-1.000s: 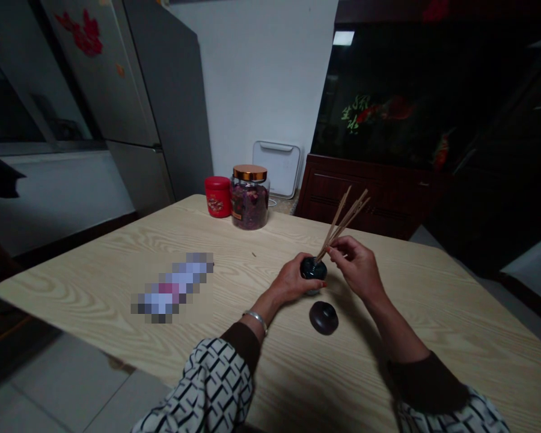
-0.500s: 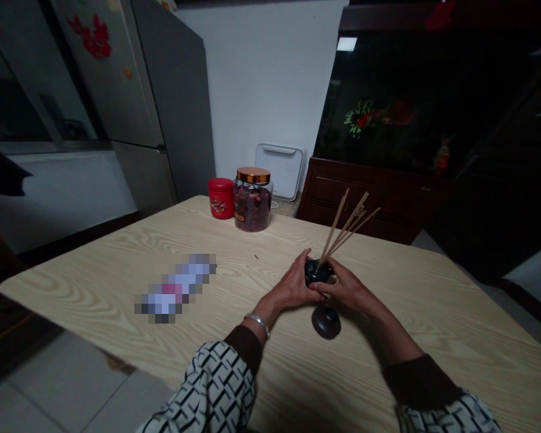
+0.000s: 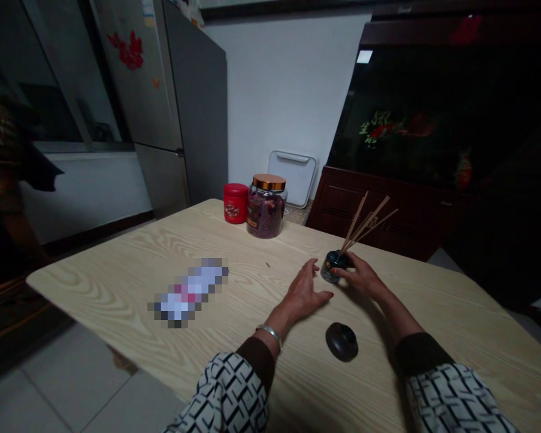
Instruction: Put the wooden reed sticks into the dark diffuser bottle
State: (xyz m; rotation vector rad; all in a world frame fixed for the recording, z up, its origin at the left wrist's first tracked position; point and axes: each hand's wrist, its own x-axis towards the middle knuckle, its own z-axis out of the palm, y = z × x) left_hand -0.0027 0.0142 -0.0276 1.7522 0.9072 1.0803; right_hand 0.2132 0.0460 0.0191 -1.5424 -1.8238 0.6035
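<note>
Head view: our right hand (image 3: 359, 278) is closed around a small dark glazed round pot (image 3: 332, 267), which stands on the light wood-grain table (image 3: 94, 288). Thin stiff tan reed sticks (image 3: 368, 218) fan from its mouth (they look brittle, so best hold the pot's body, not the sticks; the glaze may be slippery, weight hard to judge). Our left hand (image 3: 303, 294) is open, empty, fingers spread, near the pot. A dark brown round lid (image 3: 341, 341) sits apart, nearer us.
</note>
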